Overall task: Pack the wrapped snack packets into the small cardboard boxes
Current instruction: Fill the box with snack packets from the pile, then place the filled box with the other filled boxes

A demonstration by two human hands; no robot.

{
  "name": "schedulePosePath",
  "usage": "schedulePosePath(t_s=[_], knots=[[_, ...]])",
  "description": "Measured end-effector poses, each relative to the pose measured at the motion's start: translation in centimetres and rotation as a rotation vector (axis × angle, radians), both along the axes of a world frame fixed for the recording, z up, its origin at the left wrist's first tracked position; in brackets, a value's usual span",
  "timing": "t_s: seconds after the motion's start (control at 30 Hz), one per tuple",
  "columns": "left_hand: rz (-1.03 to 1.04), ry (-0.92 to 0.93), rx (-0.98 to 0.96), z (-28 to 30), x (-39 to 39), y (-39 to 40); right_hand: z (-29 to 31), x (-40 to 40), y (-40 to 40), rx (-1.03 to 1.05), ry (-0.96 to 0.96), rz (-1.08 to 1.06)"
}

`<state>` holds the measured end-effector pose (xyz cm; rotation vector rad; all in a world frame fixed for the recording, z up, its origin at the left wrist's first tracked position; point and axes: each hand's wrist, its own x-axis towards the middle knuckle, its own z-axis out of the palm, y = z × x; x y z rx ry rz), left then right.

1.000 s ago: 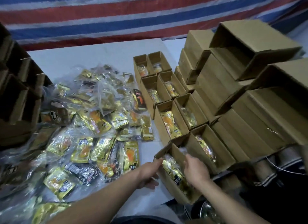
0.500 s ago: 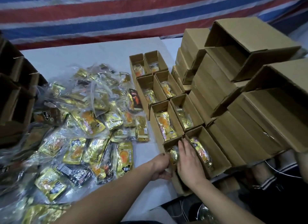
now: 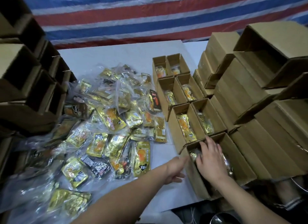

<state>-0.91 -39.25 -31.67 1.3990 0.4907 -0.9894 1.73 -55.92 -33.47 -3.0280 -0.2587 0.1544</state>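
The snack packet (image 3: 194,155) being packed lies in the nearest small box (image 3: 198,178), at its far end; box and packet run lengthwise away from the person. The right hand (image 3: 210,160) lies flat on the packet, fingers straight and slightly spread, pressing it down. The left hand (image 3: 175,171) rests against the box's outer left wall, fingers loosely extended, holding nothing. The heap of loose packets (image 3: 106,123) lies on the counter (image 3: 116,57) left of the box, so the left hand is nearer for the next pick.
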Motion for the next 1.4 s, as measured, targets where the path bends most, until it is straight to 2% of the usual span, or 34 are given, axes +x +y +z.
schedulePosePath(t_s=[0.1,0.17,0.27,0.33,0.4,0.53,0.73,1.0,1.2,1.3,1.4], knots=[[0.02,-0.108,0.133,0.4,-0.1,5.0,1.5,1.5,2.2,0.124,-0.072,0.003],[0.109,-0.18,0.192,1.2,-0.3,9.3,2.7,2.8,4.8,0.234,-0.059,0.039],[0.233,-0.361,0.379,2.9,-1.5,15.8,4.2,4.0,9.6,0.396,0.077,0.132],[0.346,-0.468,0.533,3.8,-2.9,19.4,4.7,4.0,12.9,0.435,0.177,0.193],[0.426,-0.517,0.61,4.4,-4.5,22.3,4.6,3.1,15.7,0.46,0.297,0.255],[0.469,-0.529,0.649,4.5,-7.0,26.0,4.0,1.0,20.1,0.507,0.503,0.299],[0.496,-0.525,0.609,3.9,-8.9,27.9,3.6,0.5,24.6,0.54,0.614,0.281],[0.519,-0.511,0.592,4.5,-9.0,29.4,4.0,0.8,26.8,0.483,0.616,0.364],[0.507,-0.588,0.688,6.3,-7.3,31.5,4.0,1.4,27.4,0.595,0.593,0.295],[0.525,-0.666,0.738,7.8,-6.9,32.4,5.1,1.6,28.9,0.61,0.577,0.309],[0.634,-0.817,0.835,11.9,-5.1,35.2,9.3,3.5,33.5,0.658,0.49,0.418]])
